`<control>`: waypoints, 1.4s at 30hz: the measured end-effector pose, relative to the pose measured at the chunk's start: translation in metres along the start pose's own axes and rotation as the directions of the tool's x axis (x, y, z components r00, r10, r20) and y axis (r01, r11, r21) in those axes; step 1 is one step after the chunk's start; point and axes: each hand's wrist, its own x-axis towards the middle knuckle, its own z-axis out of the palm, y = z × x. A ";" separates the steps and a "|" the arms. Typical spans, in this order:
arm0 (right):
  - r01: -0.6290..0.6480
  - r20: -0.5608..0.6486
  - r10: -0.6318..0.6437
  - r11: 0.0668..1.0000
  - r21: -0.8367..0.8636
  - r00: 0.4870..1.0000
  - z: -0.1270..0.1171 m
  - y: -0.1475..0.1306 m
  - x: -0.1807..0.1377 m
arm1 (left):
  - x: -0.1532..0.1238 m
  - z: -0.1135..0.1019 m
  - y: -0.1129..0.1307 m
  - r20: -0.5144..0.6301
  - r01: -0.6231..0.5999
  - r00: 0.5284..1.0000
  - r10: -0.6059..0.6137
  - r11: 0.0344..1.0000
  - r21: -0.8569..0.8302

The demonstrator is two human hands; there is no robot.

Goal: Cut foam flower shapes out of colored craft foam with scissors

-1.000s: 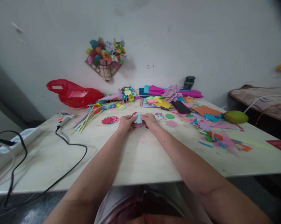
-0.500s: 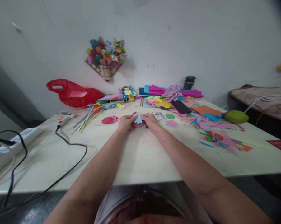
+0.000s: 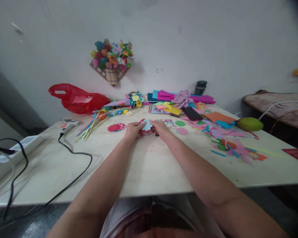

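Note:
Both my hands are together over the middle of the table. My left hand (image 3: 133,130) pinches the left edge of a light blue scalloped paper flower (image 3: 147,125), and my right hand (image 3: 161,128) pinches its right edge. A red scalloped layer shows behind and below the blue one; I cannot tell how many layers there are. Something small and dark shows under my right fingers, mostly hidden. Left of my left hand lies a pile of red scalloped cutouts (image 3: 116,127). Right of my right hand are small pink and blue bits (image 3: 169,123), a green disc (image 3: 180,123) and a pink disc (image 3: 182,131).
Coloured scraps (image 3: 234,147) cover the table's right side, near a phone (image 3: 192,113) and a green fruit (image 3: 250,124). To the left are a glue gun (image 3: 69,126) with its cord, a power strip (image 3: 20,150), paper strips (image 3: 90,129) and a red bag (image 3: 81,99).
My hands stay in nearly the same place on the flower. The dark thing under my right fingers shows a little more now.

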 end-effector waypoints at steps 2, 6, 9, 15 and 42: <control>0.005 -0.021 -0.006 0.999 -0.043 1.000 0.000 0.001 0.001 | 0.000 0.000 0.000 0.018 0.011 1.000 -0.011 1.000 0.004; 0.001 -0.054 -0.008 0.993 -0.120 0.999 -0.001 0.001 0.002 | 0.001 -0.001 -0.002 0.081 0.019 0.997 -0.019 1.000 0.001; 0.011 -0.059 -0.020 0.990 -0.139 0.998 -0.001 0.000 0.000 | 0.001 -0.001 -0.002 0.088 0.027 0.996 -0.028 1.000 0.012; 0.039 -0.084 -0.049 0.993 -0.109 0.995 0.001 -0.002 -0.002 | -0.002 0.000 -0.001 0.117 0.032 0.993 -0.024 0.997 -0.072; 0.012 -0.165 0.005 0.995 0.100 0.986 0.008 0.002 -0.003 | 0.006 0.000 -0.010 0.154 0.025 0.988 0.024 0.950 -0.311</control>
